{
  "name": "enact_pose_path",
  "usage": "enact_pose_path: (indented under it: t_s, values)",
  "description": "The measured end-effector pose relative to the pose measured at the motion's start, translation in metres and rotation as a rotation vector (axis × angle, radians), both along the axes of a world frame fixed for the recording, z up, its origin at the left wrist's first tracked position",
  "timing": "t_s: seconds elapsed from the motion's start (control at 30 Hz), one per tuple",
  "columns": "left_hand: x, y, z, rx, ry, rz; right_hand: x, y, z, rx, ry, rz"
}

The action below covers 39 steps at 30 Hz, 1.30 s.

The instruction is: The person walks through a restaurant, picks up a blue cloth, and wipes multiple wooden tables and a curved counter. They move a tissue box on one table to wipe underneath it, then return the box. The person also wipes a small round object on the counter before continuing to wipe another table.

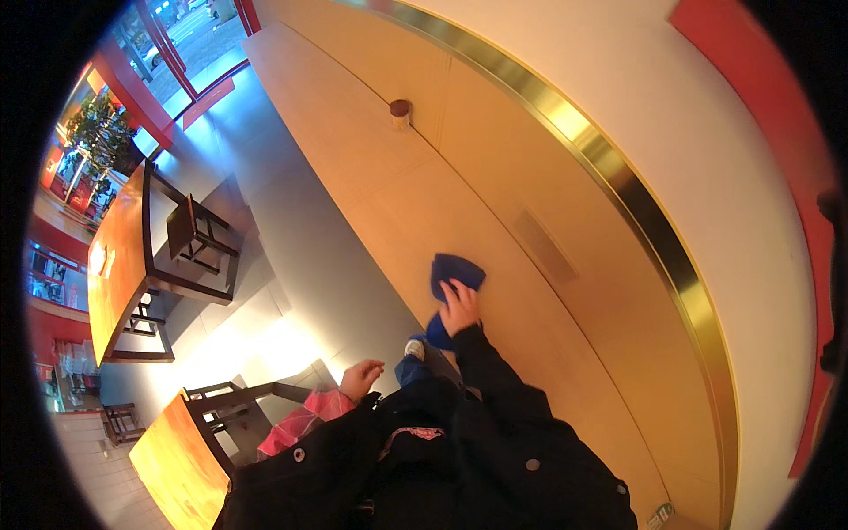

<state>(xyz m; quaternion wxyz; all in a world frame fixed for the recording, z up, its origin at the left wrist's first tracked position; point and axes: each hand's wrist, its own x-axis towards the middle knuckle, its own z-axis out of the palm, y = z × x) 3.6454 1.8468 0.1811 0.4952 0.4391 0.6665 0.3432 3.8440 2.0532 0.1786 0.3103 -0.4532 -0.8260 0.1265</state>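
Note:
My right hand (460,309) presses a blue cloth (457,271) onto the top of a long, light wood-toned bench (377,192). Part of the cloth spreads beyond my fingers, and another fold shows beneath the hand towards the bench's edge. Near my body, over the floor side, hangs my left hand (362,379) with its fingers loosely bent. Nothing shows in it, though its palm is hidden. A pink sleeve cover (318,414) wraps that forearm.
Against the wall panel, a small jar with a brown lid (400,114) stands on the bench. Two wooden tables (122,265) and a dark stool (192,228) are to the left. A potted plant (103,136) stands near the glass door (192,46). A small item (660,515) lies at lower right.

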Motion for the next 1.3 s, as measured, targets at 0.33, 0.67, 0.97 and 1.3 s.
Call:
enact_pose_path:
  t_s: [0.33, 0.67, 0.97, 1.3]
  values:
    - [-0.113, 0.165, 0.037, 0.131, 0.024, 0.082, 0.218, -0.023, 0.009, -0.076, -0.402, -0.800]
    - [-0.170, 0.428, 0.048, 0.588, 0.258, -0.101, 0.059, 0.069, 0.012, -0.112, -0.353, -0.740]
    - [-0.200, 0.570, 0.059, 0.798, 0.641, -0.051, -0.047, 0.130, 0.015, -0.275, 0.301, -0.602]
    - [-0.190, 0.559, 0.067, 0.744, 0.470, -0.235, 0.086, 0.032, 0.115, 0.139, 0.467, -1.457]
